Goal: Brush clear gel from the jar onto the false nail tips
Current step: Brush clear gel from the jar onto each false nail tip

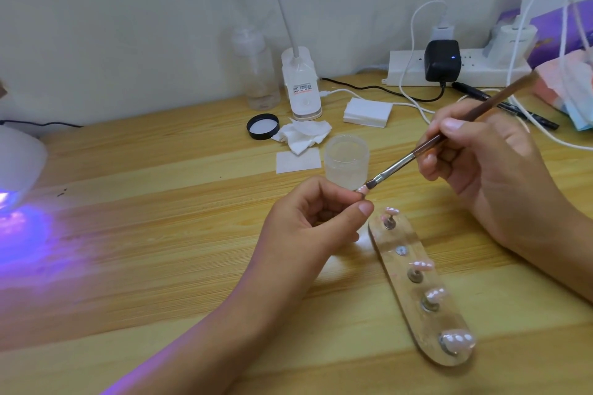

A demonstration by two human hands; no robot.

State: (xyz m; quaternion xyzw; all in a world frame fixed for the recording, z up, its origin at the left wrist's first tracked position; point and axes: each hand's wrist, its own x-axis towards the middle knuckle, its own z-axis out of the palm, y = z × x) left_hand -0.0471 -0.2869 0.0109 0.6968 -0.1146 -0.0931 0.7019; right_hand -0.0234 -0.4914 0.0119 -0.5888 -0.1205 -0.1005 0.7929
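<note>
My left hand (pixel 316 218) pinches a small stand with a pink false nail tip (pixel 458 189) on top, between thumb and fingers. My right hand (pixel 487 167) grips a brown-handled brush (pixel 426 147); its bristles touch that nail tip. The open jar of clear gel (pixel 346 162) stands just behind my left hand. A clear oval holder (pixel 414 295) lies in front of my right hand with several pink nail tips on pegs, such as the nearest one (pixel 457 341), and one bare peg socket (pixel 401 250).
A black jar lid (pixel 263 126), crumpled wipes (pixel 303 135) and a pad stack (pixel 368 112) lie behind the jar. A UV lamp (pixel 17 163) glows purple at the left edge. Clip lamp (pixel 301 86), bottle (pixel 260 74), power strip (pixel 449 69) and cables line the wall.
</note>
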